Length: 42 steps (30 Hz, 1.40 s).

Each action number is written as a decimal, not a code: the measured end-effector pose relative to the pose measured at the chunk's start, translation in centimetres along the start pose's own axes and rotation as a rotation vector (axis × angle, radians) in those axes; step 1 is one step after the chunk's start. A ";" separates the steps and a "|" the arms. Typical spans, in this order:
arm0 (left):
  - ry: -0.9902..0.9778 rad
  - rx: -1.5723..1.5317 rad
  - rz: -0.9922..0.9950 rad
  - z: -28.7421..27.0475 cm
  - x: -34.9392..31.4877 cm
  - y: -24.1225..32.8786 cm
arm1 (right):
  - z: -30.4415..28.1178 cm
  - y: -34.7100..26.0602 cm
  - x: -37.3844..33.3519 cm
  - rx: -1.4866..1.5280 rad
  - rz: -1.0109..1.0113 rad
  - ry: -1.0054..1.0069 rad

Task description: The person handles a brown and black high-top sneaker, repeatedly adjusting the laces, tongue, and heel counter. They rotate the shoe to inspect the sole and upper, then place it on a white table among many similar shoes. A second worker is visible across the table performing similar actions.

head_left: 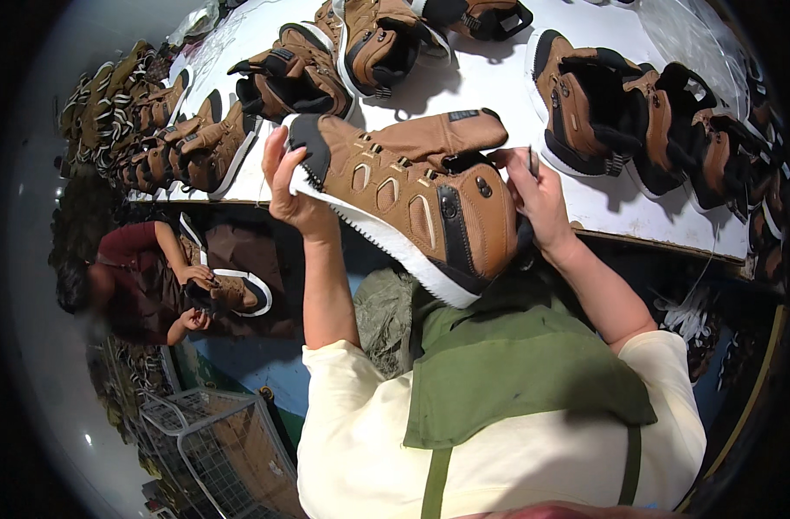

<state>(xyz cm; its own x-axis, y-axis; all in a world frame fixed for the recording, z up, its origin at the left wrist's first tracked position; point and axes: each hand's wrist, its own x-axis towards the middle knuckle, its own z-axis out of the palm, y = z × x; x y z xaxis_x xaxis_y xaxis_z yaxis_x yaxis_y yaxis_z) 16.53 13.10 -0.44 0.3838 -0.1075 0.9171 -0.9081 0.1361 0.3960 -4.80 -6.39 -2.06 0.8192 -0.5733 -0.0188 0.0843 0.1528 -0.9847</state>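
A brown hiking boot (395, 195) with black toe and heel patches and a white sole is held up sideways in front of me, above the table's near edge. My left hand (293, 182) grips it at the toe, fingers around the front of the sole. At the collar end is my right hand (538, 199), closed, its fingertips against the boot's upper edge. A thin dark tool (533, 163) pokes up between those fingers; its kind is not clear. The boot's tongue (447, 138) flops out away from me, and no laces show in its eyelets.
More brown boots stand on the white table (490, 86), including a right-hand row (585, 112) and a left-hand group (209, 147). Clear plastic (693, 48) lies at the far right. To the left, a seated co-worker (127, 277) handles another boot (239, 292). A wire cart (231, 450) stands nearby.
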 end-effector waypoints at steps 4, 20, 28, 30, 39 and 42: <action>0.070 -0.139 -0.150 2.9 -1.6 -1.3 | -0.3 0.3 -0.9 -0.053 -0.147 -0.041; -0.240 0.135 -0.907 5.0 -6.4 8.5 | 1.4 0.0 -2.3 -0.287 -0.172 -0.102; -0.239 0.289 -0.732 3.9 -5.9 9.2 | 2.0 0.2 -2.2 -0.307 -0.297 -0.093; -0.241 0.288 -0.762 3.5 -5.9 8.9 | 1.9 0.2 -2.1 -0.330 -0.305 -0.106; 0.195 -0.854 -1.269 1.7 -8.3 5.9 | 2.5 -0.3 -1.9 -0.092 -0.063 -0.194; -0.078 -0.263 -1.137 1.2 -9.3 4.6 | 2.3 0.1 -1.9 -0.214 -0.106 -0.183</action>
<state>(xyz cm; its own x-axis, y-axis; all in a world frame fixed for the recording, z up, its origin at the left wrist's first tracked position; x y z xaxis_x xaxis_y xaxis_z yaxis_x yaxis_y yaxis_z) 8.55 13.58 -7.15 0.9335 -0.3576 0.0269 0.0176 0.1209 0.9925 -5.06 -3.38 -1.68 0.9023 -0.4195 0.0989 0.0698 -0.0842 -0.9940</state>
